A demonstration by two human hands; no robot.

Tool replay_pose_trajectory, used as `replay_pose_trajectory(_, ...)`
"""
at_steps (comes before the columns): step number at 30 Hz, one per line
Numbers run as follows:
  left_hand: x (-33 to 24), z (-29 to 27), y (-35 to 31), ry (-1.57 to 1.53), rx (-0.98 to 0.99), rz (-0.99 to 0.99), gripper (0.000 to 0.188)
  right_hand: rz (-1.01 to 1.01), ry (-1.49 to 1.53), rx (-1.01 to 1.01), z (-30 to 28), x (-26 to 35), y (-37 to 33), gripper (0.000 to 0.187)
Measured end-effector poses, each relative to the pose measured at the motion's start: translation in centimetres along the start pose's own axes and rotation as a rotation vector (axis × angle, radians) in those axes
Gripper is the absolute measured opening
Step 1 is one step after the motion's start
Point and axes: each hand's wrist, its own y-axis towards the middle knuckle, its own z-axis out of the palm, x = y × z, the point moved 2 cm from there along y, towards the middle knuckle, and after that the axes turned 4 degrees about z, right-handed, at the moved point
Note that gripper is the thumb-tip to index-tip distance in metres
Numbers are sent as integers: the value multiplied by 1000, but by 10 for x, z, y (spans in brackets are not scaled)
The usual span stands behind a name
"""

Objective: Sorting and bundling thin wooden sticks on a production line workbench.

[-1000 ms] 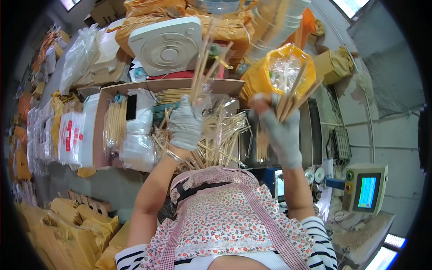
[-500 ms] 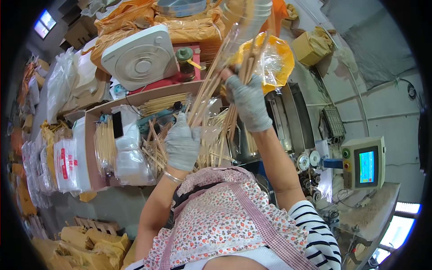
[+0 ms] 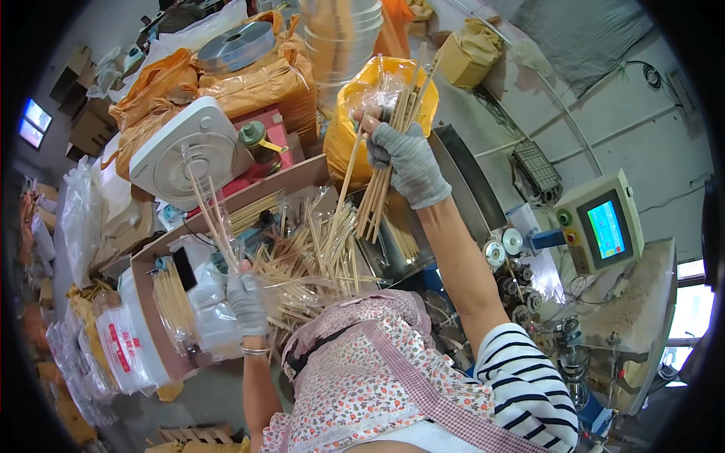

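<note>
A bundle of bare wooden chopsticks [image 3: 371, 208] is in my right hand [image 3: 410, 164], its fingers wrapped round the middle. The bundle stands tilted, in front of a yellow bag [image 3: 347, 113] lined with clear plastic. Over on the left, my left hand [image 3: 246, 303] is closed on a few chopsticks in clear film [image 3: 212, 219], which point up and away. Both hands wear grey gloves with bare fingertips showing. Between them lies a heap of chopsticks in clear wrappers [image 3: 321, 249], at an open cardboard box [image 3: 291, 178].
Inside the box's left part are a chopstick stack [image 3: 174, 306], a black phone [image 3: 184, 269] and clear bags [image 3: 219, 325]. Beyond it stand a white fan-like appliance [image 3: 189, 155] and a green-lidded bottle [image 3: 260, 143]. At right are a machine with rollers [image 3: 513, 241] and a control screen [image 3: 606, 229].
My left hand has moved left, away from the right hand, carrying film-wrapped chopsticks. My right hand still grips its bundle. The view has shifted and tilted.
</note>
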Motion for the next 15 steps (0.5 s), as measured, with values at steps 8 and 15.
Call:
replay_pose_trajectory(8,-81,31,-8,-532,374,-76,32,113,-10,-39,13,-24,-10,12)
replay_pose_trajectory(15,-103,50,-27,-603,551,-155,27,136,48,39,18,-34,-17,14)
